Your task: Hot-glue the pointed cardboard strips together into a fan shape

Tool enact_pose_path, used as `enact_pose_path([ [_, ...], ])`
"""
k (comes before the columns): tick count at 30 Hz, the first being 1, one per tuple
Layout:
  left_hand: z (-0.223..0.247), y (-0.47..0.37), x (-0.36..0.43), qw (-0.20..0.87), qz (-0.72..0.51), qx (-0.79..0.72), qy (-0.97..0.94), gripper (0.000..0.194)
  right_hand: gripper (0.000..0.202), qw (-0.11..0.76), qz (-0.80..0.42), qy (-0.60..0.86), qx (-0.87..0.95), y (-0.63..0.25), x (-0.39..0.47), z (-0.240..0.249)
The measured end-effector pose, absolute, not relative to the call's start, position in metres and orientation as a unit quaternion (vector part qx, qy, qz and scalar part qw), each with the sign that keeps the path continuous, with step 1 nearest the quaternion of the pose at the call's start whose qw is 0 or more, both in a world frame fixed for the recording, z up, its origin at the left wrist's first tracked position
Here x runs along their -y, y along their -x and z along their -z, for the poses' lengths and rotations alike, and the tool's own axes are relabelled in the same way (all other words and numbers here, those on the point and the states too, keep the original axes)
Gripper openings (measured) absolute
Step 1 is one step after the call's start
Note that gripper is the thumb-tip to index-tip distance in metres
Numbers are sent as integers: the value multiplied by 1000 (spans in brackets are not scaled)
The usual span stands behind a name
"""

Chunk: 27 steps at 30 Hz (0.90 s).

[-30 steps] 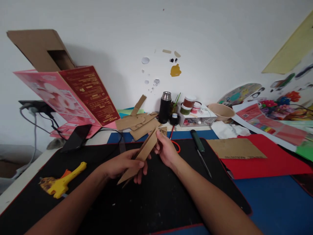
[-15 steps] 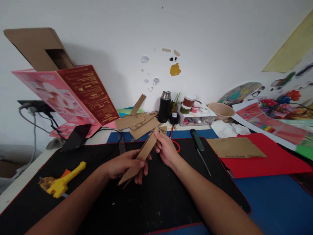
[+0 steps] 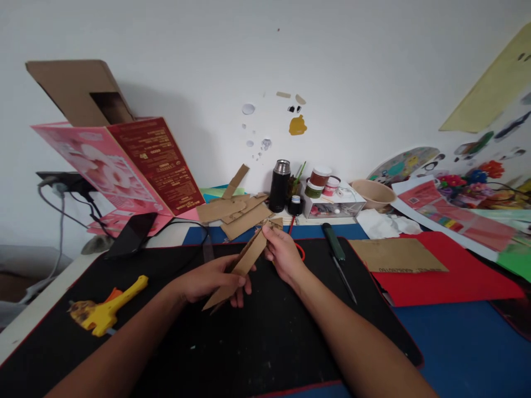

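A narrow piece of cardboard (image 3: 248,255), tilted and with a second layer showing behind it, is held between both hands above the black mat (image 3: 265,342). My left hand (image 3: 219,279) grips its lower part, thumb on the front face and fingers behind. At the upper end, my right hand (image 3: 282,249) pinches the tip between thumb and fingers. The lower end tapers to a point. Behind the right hand, the red handle of a tool (image 3: 301,252), possibly scissors, is partly hidden. A yellow hot glue gun (image 3: 108,307) lies left of my left forearm.
Cardboard scraps (image 3: 244,221) lie at the back beside a black thermos (image 3: 280,187). A green-handled cutter (image 3: 333,242) and a thin dark pen-like tool (image 3: 345,281) lie right of my hands. A cardboard sheet (image 3: 398,255) rests on red paper (image 3: 460,287). A phone (image 3: 131,235) lies back left.
The view has shifted slightly. The cardboard is turned a little, so more of the gap between its layers shows; both hands keep their hold on it.
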<state>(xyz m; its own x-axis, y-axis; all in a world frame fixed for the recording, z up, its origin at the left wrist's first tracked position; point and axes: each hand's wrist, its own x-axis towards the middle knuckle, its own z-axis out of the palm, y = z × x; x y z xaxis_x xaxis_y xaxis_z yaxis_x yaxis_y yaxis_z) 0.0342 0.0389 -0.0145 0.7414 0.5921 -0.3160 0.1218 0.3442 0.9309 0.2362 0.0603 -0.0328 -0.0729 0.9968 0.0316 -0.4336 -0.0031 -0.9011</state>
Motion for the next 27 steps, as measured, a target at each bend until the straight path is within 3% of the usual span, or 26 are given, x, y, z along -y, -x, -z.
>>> enact_pose_path([
  [4,8,-27,-43,726,-155,-334,-581,53,42,614,-616,350,347,-241,-64,32],
  [9,1,-17,-55,653,-152,-378,-638,41,46,644,-623,340,286,-250,-70,29],
  [13,-1,-11,-64,616,-167,-421,-645,44,50,662,-614,343,260,-255,-74,29],
  [27,12,-10,-72,632,-305,-482,-524,37,52,673,-613,340,235,-257,-76,28],
])
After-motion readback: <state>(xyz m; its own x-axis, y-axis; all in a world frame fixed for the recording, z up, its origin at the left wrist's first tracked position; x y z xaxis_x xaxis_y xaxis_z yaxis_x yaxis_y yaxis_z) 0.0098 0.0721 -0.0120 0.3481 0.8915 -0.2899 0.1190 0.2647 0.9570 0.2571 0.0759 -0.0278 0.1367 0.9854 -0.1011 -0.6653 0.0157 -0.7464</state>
